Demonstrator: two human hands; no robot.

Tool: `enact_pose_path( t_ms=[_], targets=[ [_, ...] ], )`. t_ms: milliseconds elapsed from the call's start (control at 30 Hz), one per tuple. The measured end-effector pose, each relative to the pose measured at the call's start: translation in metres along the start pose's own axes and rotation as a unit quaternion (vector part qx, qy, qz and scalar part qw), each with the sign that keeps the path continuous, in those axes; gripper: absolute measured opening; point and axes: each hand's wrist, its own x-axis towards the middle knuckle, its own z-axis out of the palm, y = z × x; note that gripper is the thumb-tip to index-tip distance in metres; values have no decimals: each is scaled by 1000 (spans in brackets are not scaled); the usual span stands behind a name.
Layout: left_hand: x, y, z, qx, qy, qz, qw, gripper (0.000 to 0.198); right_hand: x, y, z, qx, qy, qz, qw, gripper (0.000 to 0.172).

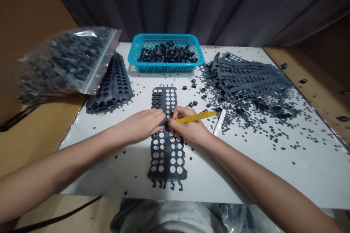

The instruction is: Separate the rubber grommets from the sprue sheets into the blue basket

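Note:
A dark grey perforated rubber sheet (167, 153) lies lengthwise in front of me, with rows of round holes. Its upper left rows still hold small round plugs, while white table shows through most other holes. My left hand (146, 123) is closed over the sheet's middle, thumb and fingers pinching its dark material; the fingertips partly hide what is between them. In my right hand (190, 123) is a slim yellow tool (197, 117), gripped like a pen, its tip against the sheet beside my left fingertips. The tip itself is hidden by my fingers.
A blue basket (166, 68) of small black rubber parts stands at the back. Left are a zip bag (73, 62) of similar parts and stacked sheets (116, 83). More sheets (246, 78) lie right, among scattered black discs. A white stick (219, 122) rests near my right wrist.

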Motion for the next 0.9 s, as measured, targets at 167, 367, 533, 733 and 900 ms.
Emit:
enact_pose_path(
  t_ms=[167,367,533,733,900],
  targets=[
    [5,1,9,118,-27,15,993,20,0,4,0,7,6,-6,1000,12],
    [15,-15,-3,-1,-101,46,994,20,-1,6,-1,3,7,-7,1000,14],
    [3,-37,-11,-215,96,-135,962,30,-2,8,-2,21,-2,11,1000,15],
    [-6,-30,-3,-478,130,-214,842,20,1,2,-4,29,29,-32,999,16],
    [-3,-17,-11,-356,86,-178,914,21,6,4,1,-11,48,-53,997,17]
  ],
)
